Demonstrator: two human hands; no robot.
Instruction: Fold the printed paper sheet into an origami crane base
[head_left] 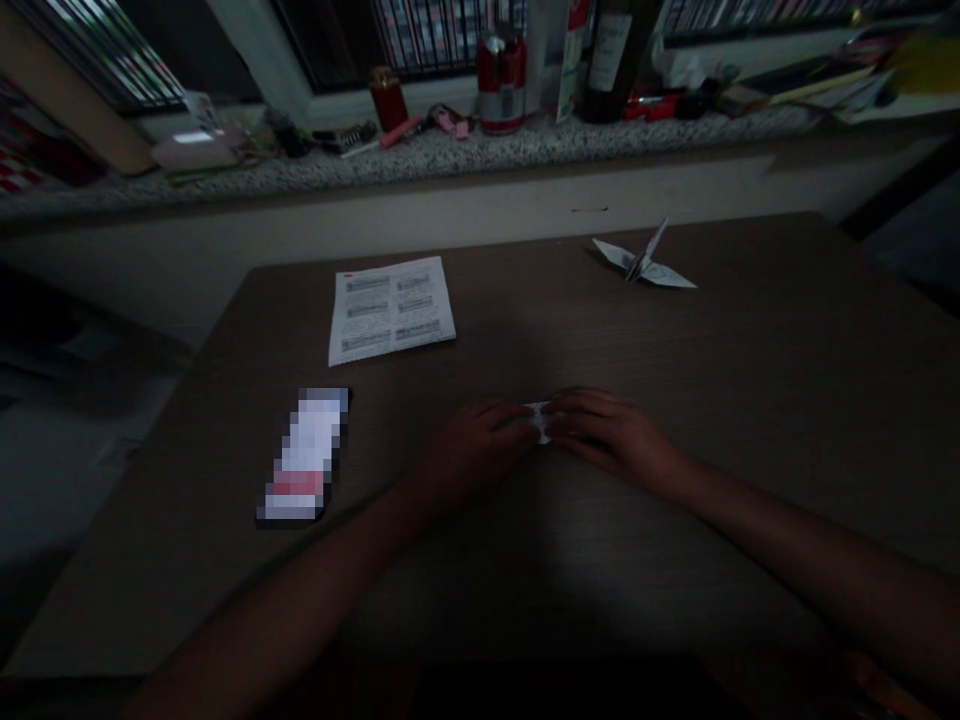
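Observation:
Between my two hands, a small folded piece of white printed paper lies low over the middle of the table; only a narrow strip of it shows. My left hand has its fingers closed on the paper's left side. From the right, my right hand grips the other side, thumb below and fingers above. The fingers cover most of the paper, so its folded shape is hidden. Farther back on the right stands a paper crane with its wings spread.
A printed sheet lies at the back left of the brown table. Nearer on the left is a phone with a lit, blurred screen. Behind, the stone windowsill holds a red can, a dark bottle and small clutter.

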